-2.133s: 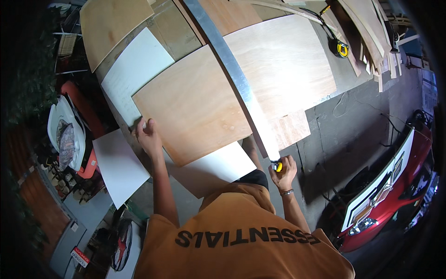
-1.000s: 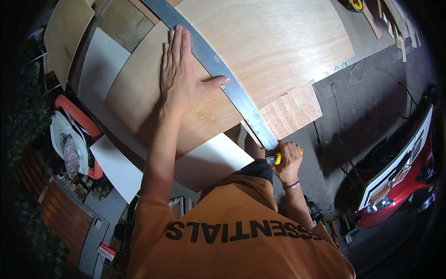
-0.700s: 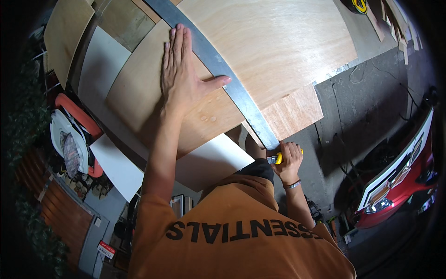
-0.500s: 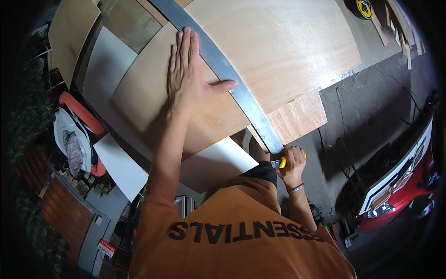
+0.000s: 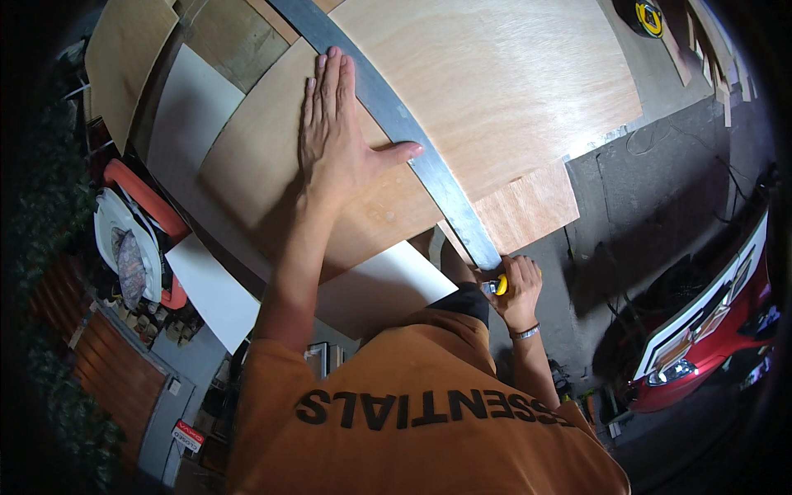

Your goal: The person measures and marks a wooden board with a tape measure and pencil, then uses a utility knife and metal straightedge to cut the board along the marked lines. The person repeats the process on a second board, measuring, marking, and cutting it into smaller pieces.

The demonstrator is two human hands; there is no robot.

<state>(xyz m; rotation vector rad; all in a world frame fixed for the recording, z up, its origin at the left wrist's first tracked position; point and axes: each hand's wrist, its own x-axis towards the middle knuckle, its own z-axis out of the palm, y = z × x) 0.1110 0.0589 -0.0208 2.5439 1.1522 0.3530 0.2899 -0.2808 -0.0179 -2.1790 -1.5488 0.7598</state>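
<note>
- Right now, your left hand lies flat and open on the plywood sheet, fingers together pointing far, thumb spread to the right so it rests on the long metal straightedge. It grasps nothing; it presses down.
- Your right hand is clenched around a yellow utility knife at the near end of the straightedge, just past the near edge of the plywood.
- The straightedge runs diagonally from far left to near right across the sheet, with a smaller reddish plywood piece just to its right at the near edge.
- Keep your left palm's weight spread along the straightedge, since one point of pressure far from the knife could let the near end swing.
- Hold every fingertip left of the metal edge, away from the blade's side; your thumb sits closest to that line.
- I cannot tell whether the blade touches the wood; the knife tip is hidden by your hand.
- Pull with light, steady pressure, blade flat against the metal, rather than forcing one deep cut.
- White boards lie under the plywood at its near and left edges; a yellow tape measure sits far right, well apart.
</note>
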